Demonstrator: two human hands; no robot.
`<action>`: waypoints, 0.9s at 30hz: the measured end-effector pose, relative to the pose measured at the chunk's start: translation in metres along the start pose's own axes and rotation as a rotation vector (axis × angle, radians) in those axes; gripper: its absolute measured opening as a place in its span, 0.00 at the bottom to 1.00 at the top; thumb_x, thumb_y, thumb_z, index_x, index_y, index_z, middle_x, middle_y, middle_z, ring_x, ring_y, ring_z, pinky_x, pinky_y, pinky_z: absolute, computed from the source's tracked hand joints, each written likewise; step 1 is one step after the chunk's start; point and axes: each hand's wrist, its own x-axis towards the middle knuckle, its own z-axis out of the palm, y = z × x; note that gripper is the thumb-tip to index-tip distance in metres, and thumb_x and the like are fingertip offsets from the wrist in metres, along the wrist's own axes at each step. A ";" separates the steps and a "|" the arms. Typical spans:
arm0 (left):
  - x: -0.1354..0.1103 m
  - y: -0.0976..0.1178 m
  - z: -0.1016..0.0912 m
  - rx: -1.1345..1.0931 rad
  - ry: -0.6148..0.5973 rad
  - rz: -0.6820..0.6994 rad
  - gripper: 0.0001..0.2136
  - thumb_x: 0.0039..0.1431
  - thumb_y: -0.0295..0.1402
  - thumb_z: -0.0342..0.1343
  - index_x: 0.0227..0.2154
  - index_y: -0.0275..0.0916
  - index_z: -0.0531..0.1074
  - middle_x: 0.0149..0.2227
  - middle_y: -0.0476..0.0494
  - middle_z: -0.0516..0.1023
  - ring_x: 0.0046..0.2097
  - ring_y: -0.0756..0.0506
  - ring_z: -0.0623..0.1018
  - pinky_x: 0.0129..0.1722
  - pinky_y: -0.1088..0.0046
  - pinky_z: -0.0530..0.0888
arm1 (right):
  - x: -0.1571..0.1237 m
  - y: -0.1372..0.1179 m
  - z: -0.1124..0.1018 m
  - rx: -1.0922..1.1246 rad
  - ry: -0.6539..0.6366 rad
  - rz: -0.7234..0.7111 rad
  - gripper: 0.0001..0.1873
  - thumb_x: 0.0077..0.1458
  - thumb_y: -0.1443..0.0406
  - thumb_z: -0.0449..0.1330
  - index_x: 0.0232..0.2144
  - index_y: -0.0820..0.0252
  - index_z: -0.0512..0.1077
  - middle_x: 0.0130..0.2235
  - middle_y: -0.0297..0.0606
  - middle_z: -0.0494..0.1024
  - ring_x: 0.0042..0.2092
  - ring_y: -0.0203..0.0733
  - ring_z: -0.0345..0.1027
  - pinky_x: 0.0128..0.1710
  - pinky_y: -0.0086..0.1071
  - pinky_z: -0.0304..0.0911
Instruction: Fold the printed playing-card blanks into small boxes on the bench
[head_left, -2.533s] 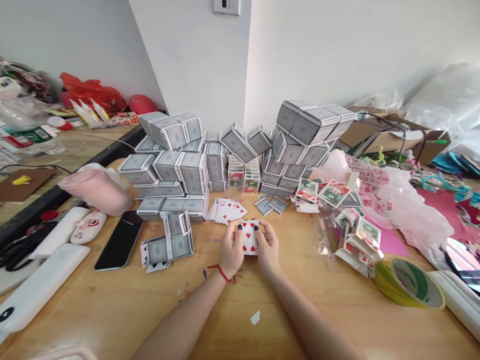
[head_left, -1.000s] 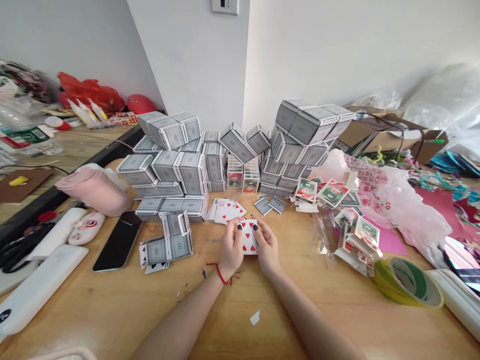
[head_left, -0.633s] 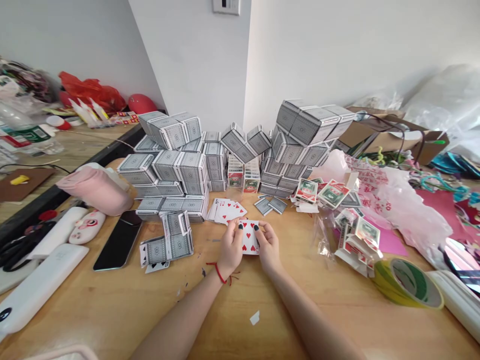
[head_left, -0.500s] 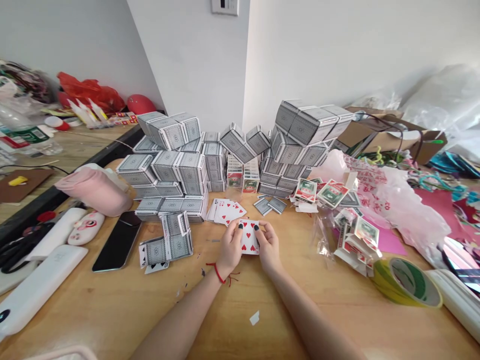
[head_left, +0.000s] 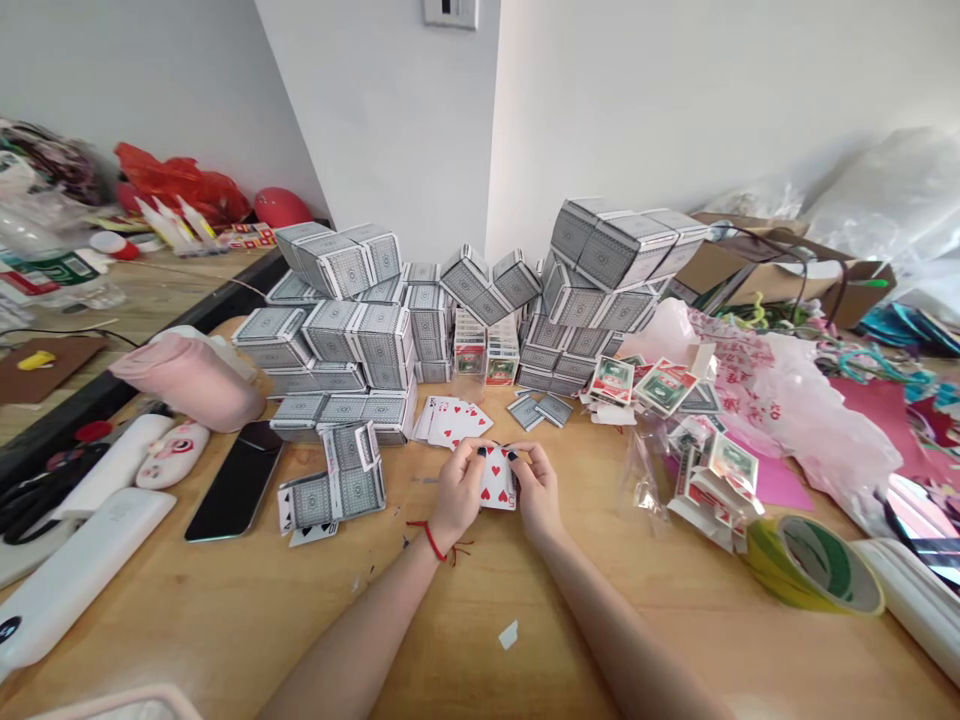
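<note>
A five of hearts playing card (head_left: 496, 485) faces up between my hands. My left hand (head_left: 459, 490), with a red string bracelet at the wrist, pinches its left side, thumb on the face near the top corner. On the other side my right hand (head_left: 540, 488) grips the card the same way. My fingers behind the card are hidden. Just beyond them lies a fan of face-up cards (head_left: 457, 422). To the left, folded cards (head_left: 349, 490) with grey patterned backs are joined into an angled piece. Two small folded cards (head_left: 540, 410) lie behind my right hand.
Stacked blocks of folded cards (head_left: 360, 340) stand at the back left, others (head_left: 615, 260) at the back right. A phone (head_left: 234, 482) lies at left. Opened card boxes (head_left: 716, 485) and a yellow tape roll (head_left: 814, 563) are at right. A paper scrap (head_left: 508, 635) lies near me.
The thumbs have shifted slightly along the card's upper edge, and the card's top now appears bent back or tilted away. The surroundings look the same.
</note>
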 end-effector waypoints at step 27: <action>-0.003 0.005 -0.011 0.137 0.060 0.201 0.08 0.53 0.29 0.43 0.28 0.37 0.67 0.18 0.53 0.63 0.19 0.54 0.60 0.19 0.78 0.57 | 0.002 -0.004 -0.003 0.259 -0.150 0.129 0.09 0.44 0.59 0.58 0.26 0.60 0.68 0.22 0.31 0.68 0.22 0.33 0.59 0.22 0.26 0.54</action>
